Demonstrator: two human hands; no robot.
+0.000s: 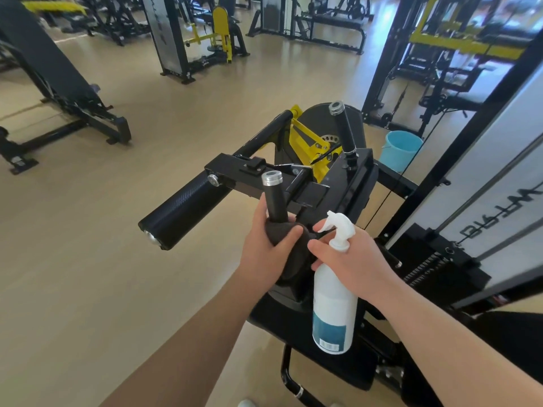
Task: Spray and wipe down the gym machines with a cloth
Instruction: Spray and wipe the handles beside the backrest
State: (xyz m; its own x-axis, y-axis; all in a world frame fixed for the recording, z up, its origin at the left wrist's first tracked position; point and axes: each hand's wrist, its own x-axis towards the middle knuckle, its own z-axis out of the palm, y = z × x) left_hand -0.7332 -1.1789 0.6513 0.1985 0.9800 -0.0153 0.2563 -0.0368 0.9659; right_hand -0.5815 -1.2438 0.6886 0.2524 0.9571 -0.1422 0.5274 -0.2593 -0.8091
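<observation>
In the head view, the cloth is dark, almost black, soft and bunched. It is wrapped around the bottom end of the near upright handle of the black machine. The left hand is closed around it, with the thumb over the cloth. The spray bottle is white with a teal label and hangs just right of the cloth. The right hand holds it at the neck, it seems between two fingers. A blue bucket stands beyond the machine's far right corner
</observation>
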